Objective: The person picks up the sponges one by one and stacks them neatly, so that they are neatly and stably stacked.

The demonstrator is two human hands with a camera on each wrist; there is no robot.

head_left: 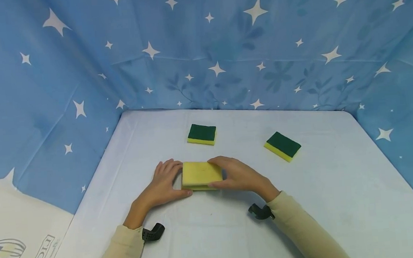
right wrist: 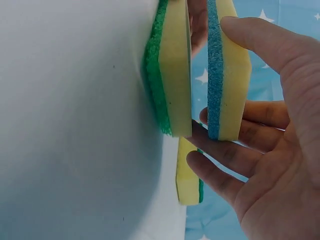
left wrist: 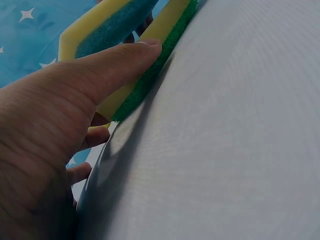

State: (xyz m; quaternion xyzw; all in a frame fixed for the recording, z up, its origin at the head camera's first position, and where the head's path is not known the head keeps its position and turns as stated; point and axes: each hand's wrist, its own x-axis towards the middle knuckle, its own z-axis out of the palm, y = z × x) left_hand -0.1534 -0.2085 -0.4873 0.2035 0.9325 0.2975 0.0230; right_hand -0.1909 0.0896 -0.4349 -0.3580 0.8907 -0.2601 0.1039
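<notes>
My right hand [head_left: 240, 175] pinches a yellow sponge with a blue scouring side [right wrist: 235, 82] by its right end, thumb in front and fingers behind. Its blue side faces down, and a gap separates it from a second sponge below. That lower sponge, yellow with a green scouring side [right wrist: 175, 75], lies green side down on the white table. Around its left end my left hand [head_left: 160, 188] holds it, the thumb pressed to the front edge in the left wrist view. From the head, the upper sponge's plain yellow face hides most of the lower one.
Two more sponges lie green side up on the white tabletop [head_left: 342, 183]: one sponge [head_left: 201, 133] behind my hands, another sponge [head_left: 283, 145] to the back right. A blue star-patterned curtain [head_left: 199, 36] borders the table's back and sides. Printed cream cloth [head_left: 21, 224] shows at the left.
</notes>
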